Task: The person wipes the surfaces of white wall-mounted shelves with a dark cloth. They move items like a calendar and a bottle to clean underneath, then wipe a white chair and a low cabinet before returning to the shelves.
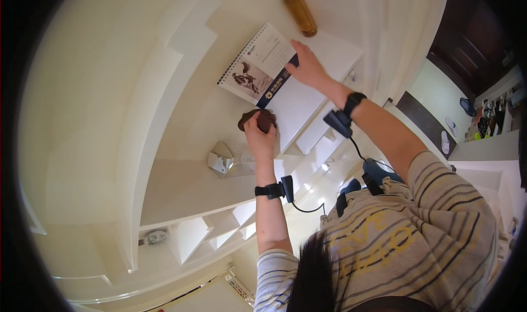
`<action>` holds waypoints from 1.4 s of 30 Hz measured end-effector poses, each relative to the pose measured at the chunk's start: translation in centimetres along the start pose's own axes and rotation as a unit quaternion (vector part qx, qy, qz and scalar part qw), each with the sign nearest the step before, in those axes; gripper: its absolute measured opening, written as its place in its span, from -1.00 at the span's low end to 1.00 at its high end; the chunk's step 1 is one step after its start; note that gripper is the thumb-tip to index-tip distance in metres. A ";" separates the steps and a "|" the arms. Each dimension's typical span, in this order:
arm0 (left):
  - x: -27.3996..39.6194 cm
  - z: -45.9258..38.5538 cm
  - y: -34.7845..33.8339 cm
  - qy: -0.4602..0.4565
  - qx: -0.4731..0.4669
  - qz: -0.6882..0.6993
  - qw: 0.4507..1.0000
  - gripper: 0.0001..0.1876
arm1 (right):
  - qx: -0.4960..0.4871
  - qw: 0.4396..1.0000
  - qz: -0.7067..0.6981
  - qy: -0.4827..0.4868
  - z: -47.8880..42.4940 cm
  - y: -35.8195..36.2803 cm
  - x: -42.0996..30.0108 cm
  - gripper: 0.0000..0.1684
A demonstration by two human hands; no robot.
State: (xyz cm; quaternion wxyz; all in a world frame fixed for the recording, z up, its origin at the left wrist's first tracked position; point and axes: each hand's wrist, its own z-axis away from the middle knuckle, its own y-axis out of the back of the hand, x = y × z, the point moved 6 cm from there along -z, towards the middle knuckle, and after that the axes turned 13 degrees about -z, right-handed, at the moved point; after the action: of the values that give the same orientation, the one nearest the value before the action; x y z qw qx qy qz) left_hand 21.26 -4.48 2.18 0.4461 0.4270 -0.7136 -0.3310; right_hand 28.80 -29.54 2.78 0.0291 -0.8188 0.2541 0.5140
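Observation:
A dark brown, bunched item (267, 120), possibly a cloth, is in the grip of my left hand (260, 141) on the white shelf top. Just beyond it lies a spiral-bound desk calendar (263, 65) with a horse picture and a dark blue band. My right hand (306, 65) is over the calendar's right edge, fingers spread and holding nothing; whether it touches the calendar cannot be told. Past that hand is a clear bottle of amber liquid (300, 11). Both wrists wear black straps with small cabled devices.
A small white and clear object (221, 161) is on the shelf left of my left forearm. Open compartments run below the shelf top (181, 192), one with a patterned round glass item (156, 238). White slippers (445, 142) and a shoe rack (492, 116) are at the right.

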 end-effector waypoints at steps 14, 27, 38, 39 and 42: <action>4.6 -1.3 2.6 0.112 0.028 0.391 0.913 -0.54 | -0.261 0.925 -0.238 -0.140 3.8 -1.1 -2.1 -0.20; 7.7 -10.2 13.3 -0.002 0.354 0.236 0.905 -0.35 | -0.119 0.936 -0.305 0.130 -4.2 -2.0 -18.1 -0.35; 9.3 -17.2 9.9 0.004 0.367 0.039 0.930 -0.53 | -0.074 0.986 -0.077 0.130 -12.1 -5.2 -14.7 -0.58; 10.5 -17.6 9.6 0.025 0.351 0.038 0.935 -0.53 | -0.048 0.986 -0.078 0.140 -12.5 -4.2 -14.1 -0.59; 12.5 -19.5 8.5 -0.019 0.328 0.001 0.944 -0.51 | 0.009 0.987 -0.078 0.140 -13.9 -1.6 -12.9 -0.62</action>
State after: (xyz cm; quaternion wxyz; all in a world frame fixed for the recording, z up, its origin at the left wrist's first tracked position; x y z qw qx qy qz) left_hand 33.55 -14.04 21.31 0.2679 0.5423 -0.7917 -0.0862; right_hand 36.63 -27.43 20.02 0.0404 -0.8997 0.1951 0.3884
